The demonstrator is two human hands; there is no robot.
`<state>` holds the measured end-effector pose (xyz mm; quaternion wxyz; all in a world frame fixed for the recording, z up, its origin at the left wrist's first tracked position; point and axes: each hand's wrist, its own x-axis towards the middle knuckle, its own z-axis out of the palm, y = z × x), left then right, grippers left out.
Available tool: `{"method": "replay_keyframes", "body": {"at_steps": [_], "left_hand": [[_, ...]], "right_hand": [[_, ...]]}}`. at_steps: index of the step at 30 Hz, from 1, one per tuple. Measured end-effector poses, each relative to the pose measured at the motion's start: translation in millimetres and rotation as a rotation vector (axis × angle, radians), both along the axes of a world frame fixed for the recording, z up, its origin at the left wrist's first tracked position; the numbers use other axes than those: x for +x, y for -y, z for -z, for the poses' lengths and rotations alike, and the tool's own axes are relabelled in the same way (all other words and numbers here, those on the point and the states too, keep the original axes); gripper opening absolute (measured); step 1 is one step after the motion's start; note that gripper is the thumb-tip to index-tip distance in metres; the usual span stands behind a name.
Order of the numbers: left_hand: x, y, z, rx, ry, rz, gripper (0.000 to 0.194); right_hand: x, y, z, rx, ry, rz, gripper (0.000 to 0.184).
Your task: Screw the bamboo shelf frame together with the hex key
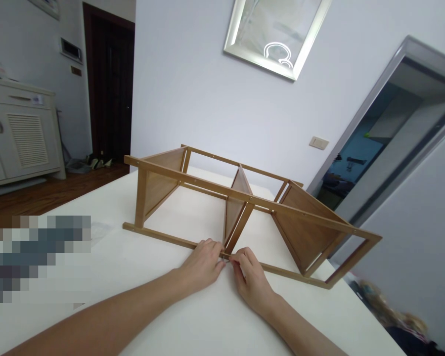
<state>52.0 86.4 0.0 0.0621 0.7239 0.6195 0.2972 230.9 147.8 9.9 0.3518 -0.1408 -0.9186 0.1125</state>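
A bamboo shelf rack [244,198] lies on its side on the white table [193,316], with three brown panels between long rails. My left hand [202,264] rests on the table with its fingers curled against the near bottom rail, at the foot of the middle panel. My right hand [250,277] is right beside it, fingertips pinched at the same spot on the rail. Whatever small thing the fingertips hold is too small to make out.
A white cabinet [18,133] stands at the far left beside a dark door [111,84]. A framed mirror [276,34] hangs on the wall. An open doorway [385,148] is at the right. A blurred patch covers the table's left part.
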Motion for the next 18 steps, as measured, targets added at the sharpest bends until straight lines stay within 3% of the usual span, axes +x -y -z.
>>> {"method": "replay_keyframes", "body": {"at_steps": [6, 18], "left_hand": [[0.2, 0.6, -0.6, -0.001, 0.016, 0.006, 0.017], [0.5, 1.7, -2.8, 0.001, 0.001, 0.011, 0.017]], "right_hand": [[0.1, -2.7, 2.9, -0.020, -0.061, 0.038, 0.019], [-6.2, -5.0, 2.1, 0.010, -0.103, -0.017, 0.019]]}}
